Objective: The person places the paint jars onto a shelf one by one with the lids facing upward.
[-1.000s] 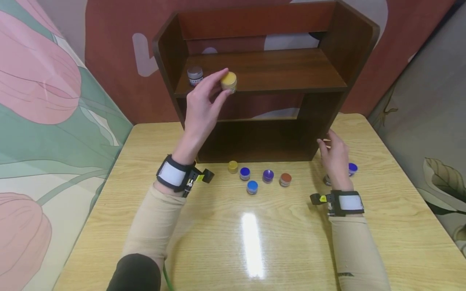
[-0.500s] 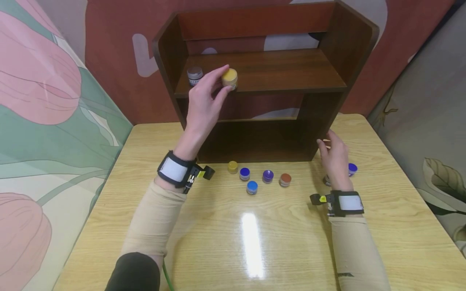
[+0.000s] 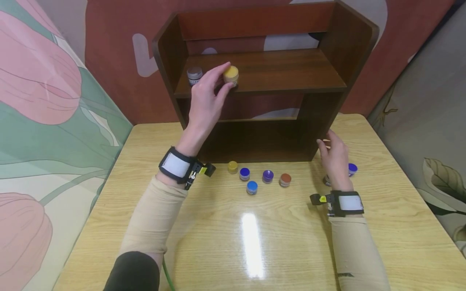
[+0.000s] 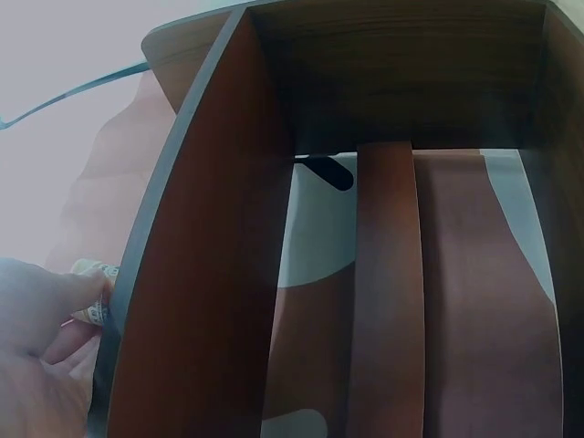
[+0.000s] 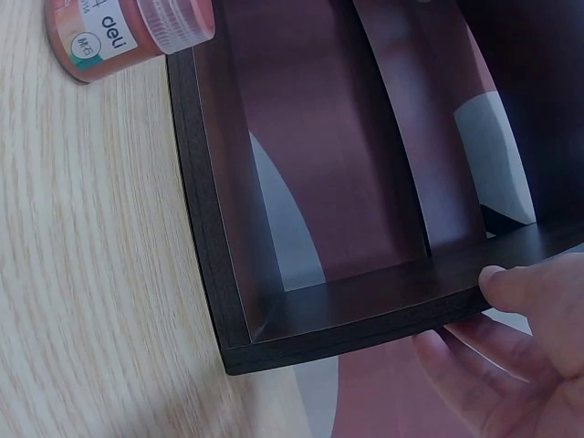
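Observation:
My left hand (image 3: 206, 97) is raised to the upper board of the dark wooden shelf unit (image 3: 276, 68) and pinches a small yellow-lidded jar (image 3: 231, 74) at its front edge. A grey-lidded jar (image 3: 194, 75) stands just left of it on the same board. In the left wrist view my left hand (image 4: 41, 356) shows low at the left, with only the jar's label (image 4: 95, 294) showing beside the shelf's side wall (image 4: 201, 274). My right hand (image 3: 335, 157) rests against the unit's lower right side. There its thumb (image 5: 531, 286) touches the panel's edge (image 5: 365, 319).
Loose jars stand on the table (image 3: 255, 242) before the shelf: yellow (image 3: 233, 166), dark blue (image 3: 245, 173), light blue (image 3: 252, 187), purple (image 3: 268, 176), red-brown (image 3: 285, 179). A blue one (image 3: 352, 168) sits by my right hand. An orange-red jar (image 5: 128, 36) shows in the right wrist view.
My left hand has carried the yellow-lidded jar slightly up and farther in over the upper board. My right hand and the jars on the table have stayed put.

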A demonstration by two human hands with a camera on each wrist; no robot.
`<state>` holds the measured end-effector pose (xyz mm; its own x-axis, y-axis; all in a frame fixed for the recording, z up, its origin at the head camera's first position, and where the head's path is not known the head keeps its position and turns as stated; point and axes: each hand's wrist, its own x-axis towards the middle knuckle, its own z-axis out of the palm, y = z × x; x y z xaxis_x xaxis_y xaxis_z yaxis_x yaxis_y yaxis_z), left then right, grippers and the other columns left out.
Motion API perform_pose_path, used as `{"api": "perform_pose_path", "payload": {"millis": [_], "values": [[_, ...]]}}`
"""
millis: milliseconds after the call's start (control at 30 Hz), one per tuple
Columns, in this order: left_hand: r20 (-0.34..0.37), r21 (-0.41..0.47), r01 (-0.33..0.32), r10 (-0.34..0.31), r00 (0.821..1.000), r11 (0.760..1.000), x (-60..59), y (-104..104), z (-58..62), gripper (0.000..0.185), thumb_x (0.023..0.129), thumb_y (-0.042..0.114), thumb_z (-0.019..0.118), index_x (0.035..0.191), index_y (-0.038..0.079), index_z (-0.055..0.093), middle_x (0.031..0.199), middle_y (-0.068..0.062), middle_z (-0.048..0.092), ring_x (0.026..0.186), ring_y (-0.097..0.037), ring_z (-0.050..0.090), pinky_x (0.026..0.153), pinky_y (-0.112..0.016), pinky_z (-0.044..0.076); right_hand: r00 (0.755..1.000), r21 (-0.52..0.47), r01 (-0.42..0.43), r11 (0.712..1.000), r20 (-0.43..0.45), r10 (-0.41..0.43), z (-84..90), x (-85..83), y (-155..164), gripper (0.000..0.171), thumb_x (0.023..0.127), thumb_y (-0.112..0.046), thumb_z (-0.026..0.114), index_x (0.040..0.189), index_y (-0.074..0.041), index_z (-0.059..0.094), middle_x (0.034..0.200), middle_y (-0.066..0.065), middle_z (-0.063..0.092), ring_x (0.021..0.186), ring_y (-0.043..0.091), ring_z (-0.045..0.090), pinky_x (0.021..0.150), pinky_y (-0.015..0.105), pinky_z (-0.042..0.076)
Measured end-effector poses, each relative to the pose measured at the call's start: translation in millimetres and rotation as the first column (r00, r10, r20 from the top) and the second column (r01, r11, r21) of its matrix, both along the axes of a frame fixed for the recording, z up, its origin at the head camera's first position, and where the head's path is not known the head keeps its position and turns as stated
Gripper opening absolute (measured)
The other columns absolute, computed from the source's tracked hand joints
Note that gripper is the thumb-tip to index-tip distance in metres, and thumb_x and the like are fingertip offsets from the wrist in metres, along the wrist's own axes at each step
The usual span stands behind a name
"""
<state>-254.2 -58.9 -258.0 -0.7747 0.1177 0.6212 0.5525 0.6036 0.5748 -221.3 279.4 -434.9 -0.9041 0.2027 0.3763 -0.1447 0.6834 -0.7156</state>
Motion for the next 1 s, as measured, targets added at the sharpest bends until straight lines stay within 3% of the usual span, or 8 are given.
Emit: {"api": "perform_pose_path", "payload": {"millis": [1000], "values": [[0.104,-0.084,-0.09,0.099,0.99,0.992,-2.9,5,10.5,0.047,0.097,0.021,0.063,0.143,0.013,0.055,0.143,-0.004,0.059,0.132,-0.014,0.057,0.11,-0.015,0.042,1.0,-0.002,0.002,1.0,0.009,-0.002,0.4,-0.1,1,0.034,0.103,-0.015,0.052,0.135,-0.003,0.055,0.131,0.026,0.062,0.114,0.045,0.064,0.093,0.056,0.055]]}}
